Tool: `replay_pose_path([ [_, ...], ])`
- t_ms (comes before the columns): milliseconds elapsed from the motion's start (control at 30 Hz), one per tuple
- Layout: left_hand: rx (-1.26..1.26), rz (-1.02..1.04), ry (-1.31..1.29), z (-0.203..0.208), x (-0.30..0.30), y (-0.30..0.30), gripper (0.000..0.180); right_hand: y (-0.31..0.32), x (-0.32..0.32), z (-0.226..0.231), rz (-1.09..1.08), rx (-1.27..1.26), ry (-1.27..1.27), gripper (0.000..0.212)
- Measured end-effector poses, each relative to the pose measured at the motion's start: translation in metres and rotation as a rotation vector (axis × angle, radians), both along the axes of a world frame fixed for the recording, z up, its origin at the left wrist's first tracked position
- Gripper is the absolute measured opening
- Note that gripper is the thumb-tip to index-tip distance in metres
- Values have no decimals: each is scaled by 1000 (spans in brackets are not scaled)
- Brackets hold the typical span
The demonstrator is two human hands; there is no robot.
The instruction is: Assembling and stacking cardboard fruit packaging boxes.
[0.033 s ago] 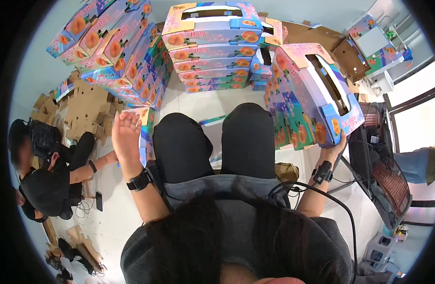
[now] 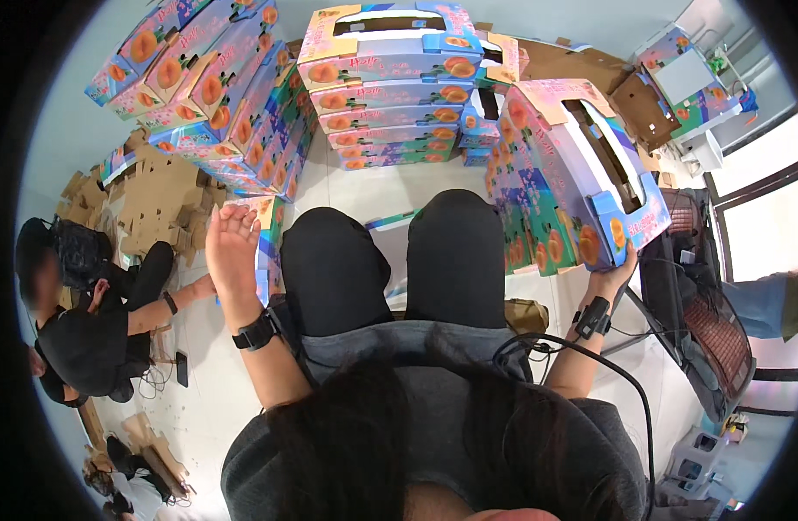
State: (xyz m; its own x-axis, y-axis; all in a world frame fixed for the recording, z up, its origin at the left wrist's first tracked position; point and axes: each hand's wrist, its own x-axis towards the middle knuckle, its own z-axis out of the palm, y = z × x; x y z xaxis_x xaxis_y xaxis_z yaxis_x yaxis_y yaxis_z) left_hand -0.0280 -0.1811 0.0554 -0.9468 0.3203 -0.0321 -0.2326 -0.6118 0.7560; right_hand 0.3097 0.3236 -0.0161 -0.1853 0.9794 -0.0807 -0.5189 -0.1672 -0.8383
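My left hand [image 2: 233, 243] is raised beside my left knee, palm up, its fingers spread and holding nothing. Just past it stands a colourful carton [image 2: 267, 227], partly hidden by the hand. On the right, my right hand [image 2: 613, 273] grips the near lower corner of the top fruit carton [image 2: 609, 227], one digit up against its side and the others hidden. That carton is pink and blue with orange fruit prints and an oblong opening in its top. It leans on top of a stack of similar cartons [image 2: 518, 227].
Ahead stands a tall carton stack [image 2: 390, 117], with another stack [image 2: 229, 113] at the far left. Flattened brown cardboard [image 2: 160, 198] lies on the left, near a seated person [image 2: 86, 334] whose arm reaches toward my left hand. A black chair-like frame [image 2: 698, 304] stands right. A black cable [image 2: 637, 386] crosses my right forearm.
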Motion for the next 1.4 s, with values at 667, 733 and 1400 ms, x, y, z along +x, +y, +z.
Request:
replay_pose_path([
  [667, -146, -253, 501, 63, -12, 67, 92, 8, 12, 79, 707, 365, 432, 52],
  [733, -66, -156, 342, 53, 4, 62, 86, -15, 0, 81, 495, 156, 286, 57],
  [1400, 324, 34, -11, 81, 60, 127, 44, -173, -113, 126, 1274, 718, 140, 127],
])
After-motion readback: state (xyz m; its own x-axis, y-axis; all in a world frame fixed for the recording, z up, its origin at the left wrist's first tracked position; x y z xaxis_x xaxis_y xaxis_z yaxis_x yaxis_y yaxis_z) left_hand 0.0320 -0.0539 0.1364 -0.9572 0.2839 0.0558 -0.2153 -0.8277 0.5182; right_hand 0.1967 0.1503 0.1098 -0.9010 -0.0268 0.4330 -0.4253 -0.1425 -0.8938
